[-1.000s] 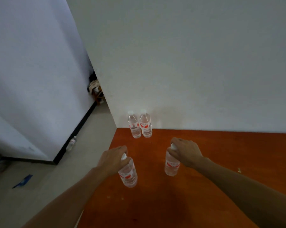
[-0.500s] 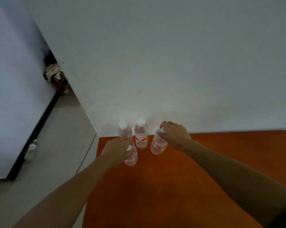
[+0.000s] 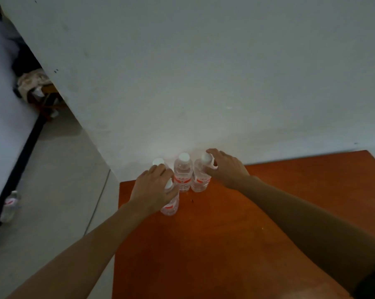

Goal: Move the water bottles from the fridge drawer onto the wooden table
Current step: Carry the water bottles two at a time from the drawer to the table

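Head view. Orange-brown wooden table (image 3: 225,244), far edge against a white wall (image 3: 203,72). Four clear plastic water bottles with white caps and red labels cluster at the table's far left corner. All are upright, long axes vertical, caps up.

Three form a row along the far edge:
- The left rear bottle (image 3: 158,162) is mostly hidden behind a hand, only its cap showing.
- The middle bottle (image 3: 183,175) stands free of both hands.
- The right-hand bottle (image 3: 200,179) is touching or just beside the middle one; cannot tell which.

The front bottle (image 3: 171,205) stands in front of the row, near the left edge, base on the wood.

Left hand (image 3: 154,188) curls down over the front bottle's neck, fingers wrapped round it, cap peeking out beside them. Right hand (image 3: 225,169) grips the right-hand bottle at cap and shoulder, fingers curled, thumb on the near side.

Left of the table is grey floor (image 3: 63,190). A blurred floor bottle (image 3: 9,206) of similar look sits there beside a black skirting strip.
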